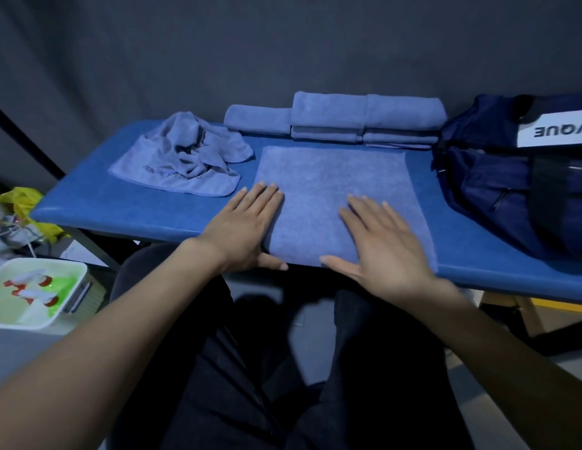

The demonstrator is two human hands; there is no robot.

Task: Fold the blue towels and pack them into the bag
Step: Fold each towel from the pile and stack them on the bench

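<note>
A blue towel [335, 177] lies flat on the blue table [120, 206], reaching its near edge. My left hand [247, 225] lies flat with straight fingers on the towel's left edge. My right hand [383, 241] presses flat on the towel's near right part. A crumpled blue towel [182, 157] lies at the back left. Folded blue towels [364, 118] are stacked at the back, with another folded one [257, 117] to their left. The dark blue bag [510, 177] stands at the table's right end.
A dark curtain hangs behind the table. Low on the left stands a white bin [39, 293] holding spray bottles, with a yellow plastic bag [26, 203] and clutter behind it. My legs in dark trousers are under the near table edge.
</note>
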